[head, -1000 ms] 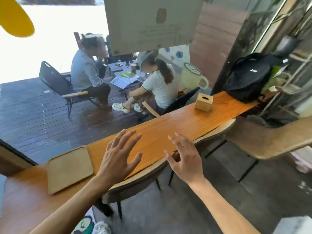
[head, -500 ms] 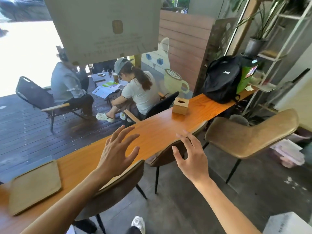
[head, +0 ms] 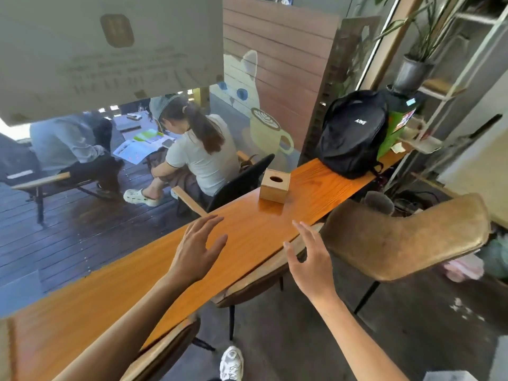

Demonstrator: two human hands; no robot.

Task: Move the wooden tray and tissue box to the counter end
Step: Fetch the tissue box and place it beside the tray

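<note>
A small wooden tissue box (head: pixel 275 185) with an oval hole on top stands on the long orange wooden counter (head: pixel 115 292), toward its far right part. My left hand (head: pixel 196 248) hovers over the counter with fingers spread, holding nothing, a short way in front and left of the box. My right hand (head: pixel 309 259) is also open, above the counter's near edge and a chair back. Only a pale sliver at the far left edge (head: pixel 3 350) may be the wooden tray; the rest is out of view.
A black backpack (head: pixel 351 133) sits on the counter's right end beside a green carton (head: pixel 395 127). Brown padded chairs (head: pixel 398 237) stand along the near side. Behind the window two people sit at a table. A metal shelf with a potted plant (head: pixel 415 70) stands at right.
The view has swung right along the counter: the tray slid out at the left and the tissue box came closer. Both open hands moved toward the box.
</note>
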